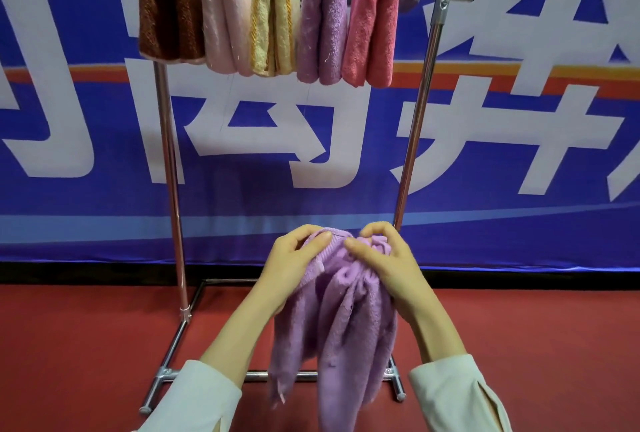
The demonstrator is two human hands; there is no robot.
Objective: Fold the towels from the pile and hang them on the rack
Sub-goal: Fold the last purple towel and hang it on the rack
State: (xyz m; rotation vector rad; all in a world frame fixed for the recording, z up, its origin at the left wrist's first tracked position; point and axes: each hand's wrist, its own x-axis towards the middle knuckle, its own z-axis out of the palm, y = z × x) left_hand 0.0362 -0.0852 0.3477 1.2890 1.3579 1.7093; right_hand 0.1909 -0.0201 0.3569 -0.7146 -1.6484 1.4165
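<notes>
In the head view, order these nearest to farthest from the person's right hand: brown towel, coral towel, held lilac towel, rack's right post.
1. Held lilac towel, gripped by the right hand.
2. Rack's right post, just behind.
3. Coral towel, rightmost towel on the rail.
4. Brown towel, rail's left end.

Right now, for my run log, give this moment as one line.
left hand, right hand: gripping bunched lilac towel | rack: five folded towels hung | fold: unfinished
</notes>
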